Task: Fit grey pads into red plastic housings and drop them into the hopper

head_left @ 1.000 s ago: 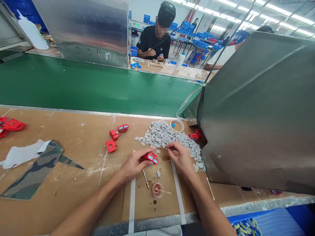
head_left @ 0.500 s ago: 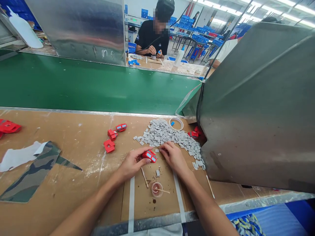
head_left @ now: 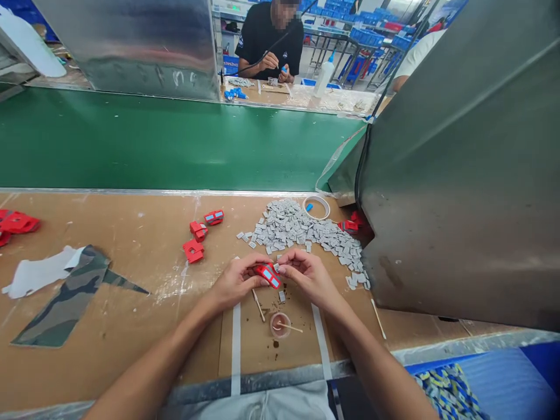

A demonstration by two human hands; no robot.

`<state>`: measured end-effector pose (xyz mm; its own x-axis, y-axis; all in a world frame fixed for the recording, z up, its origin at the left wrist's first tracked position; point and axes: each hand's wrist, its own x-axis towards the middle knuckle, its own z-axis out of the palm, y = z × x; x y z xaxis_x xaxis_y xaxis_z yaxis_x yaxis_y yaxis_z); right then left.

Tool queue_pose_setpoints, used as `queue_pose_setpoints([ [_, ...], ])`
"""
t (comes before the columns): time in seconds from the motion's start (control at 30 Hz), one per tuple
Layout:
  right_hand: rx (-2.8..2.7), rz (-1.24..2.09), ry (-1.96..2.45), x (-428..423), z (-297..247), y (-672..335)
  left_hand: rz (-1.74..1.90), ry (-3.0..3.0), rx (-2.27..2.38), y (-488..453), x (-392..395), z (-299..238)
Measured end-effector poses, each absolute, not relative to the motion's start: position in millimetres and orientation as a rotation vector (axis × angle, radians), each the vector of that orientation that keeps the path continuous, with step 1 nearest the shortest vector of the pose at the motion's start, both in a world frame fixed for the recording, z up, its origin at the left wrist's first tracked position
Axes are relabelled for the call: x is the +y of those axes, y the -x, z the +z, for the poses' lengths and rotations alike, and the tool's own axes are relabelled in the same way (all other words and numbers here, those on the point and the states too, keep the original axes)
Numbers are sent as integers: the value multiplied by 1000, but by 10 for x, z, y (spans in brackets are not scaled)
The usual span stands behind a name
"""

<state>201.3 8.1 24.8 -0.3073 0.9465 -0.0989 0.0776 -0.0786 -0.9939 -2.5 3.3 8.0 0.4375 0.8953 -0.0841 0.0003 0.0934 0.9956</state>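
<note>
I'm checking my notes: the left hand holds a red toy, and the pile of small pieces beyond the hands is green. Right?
Not green: the head view shows the pile gray. The left hand does hold a red toy.

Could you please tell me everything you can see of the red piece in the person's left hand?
The red piece is small and blocky, glossy like moulded plastic, with pale blue window-like panels showing on its face. It sits tilted between the thumb and fingers of the left hand, which hide part of it. The right hand holds a small grey tile close against its right end; whether they touch is unclear.
</note>
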Motion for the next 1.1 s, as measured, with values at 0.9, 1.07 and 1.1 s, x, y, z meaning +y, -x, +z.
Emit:
queue_pose_setpoints([
  [0.9, -1962, 1038, 1212, 62, 277, -2015, 786, -1713, 1113, 5, -29, 77],
  [1.07, -1968, 1080, 1172, 37, 261, -2032, 783, -1757, 1142, -8, -60, 72],
  [1.1, -1967, 1098, 1160, 29, 261, -2034, 785, -1774, 1145, -6, -67, 69],
])
